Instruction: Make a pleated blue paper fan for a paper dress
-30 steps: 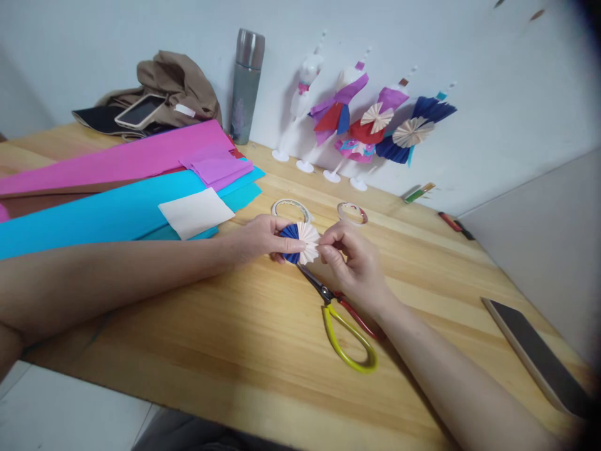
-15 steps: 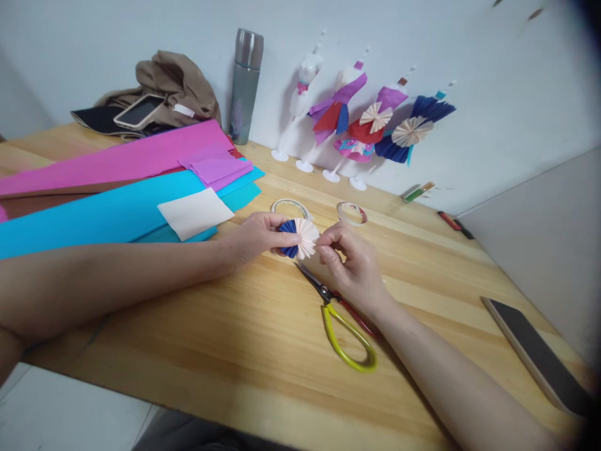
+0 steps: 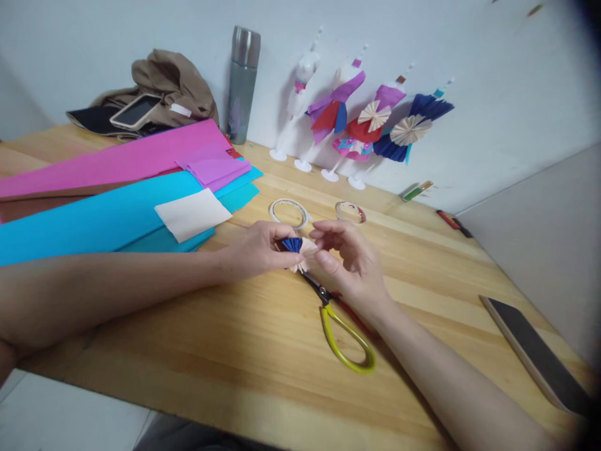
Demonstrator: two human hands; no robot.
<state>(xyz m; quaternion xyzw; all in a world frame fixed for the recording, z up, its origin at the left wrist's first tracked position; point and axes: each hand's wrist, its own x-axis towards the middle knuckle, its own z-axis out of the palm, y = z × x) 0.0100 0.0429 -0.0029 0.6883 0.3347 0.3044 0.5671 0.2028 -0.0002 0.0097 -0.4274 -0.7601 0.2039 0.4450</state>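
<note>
Just above the tabletop (image 3: 244, 363), the left hand (image 3: 256, 249), closed in a pinch, holds one pleated paper rosette (image 3: 307, 250), likely light, soft, crushable and best held by its gathered centre, followed rightward by two tape rolls (image 3: 272, 214), one pair of scissors (image 3: 325, 295), the half-open right hand (image 3: 352, 260), apparently empty, and four mannequins (image 3: 389, 96)

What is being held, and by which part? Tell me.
The left hand holds the pleated blue-and-cream paper fan by its blue side. The right hand is at its cream edge; whether it grips there cannot be told.
</note>
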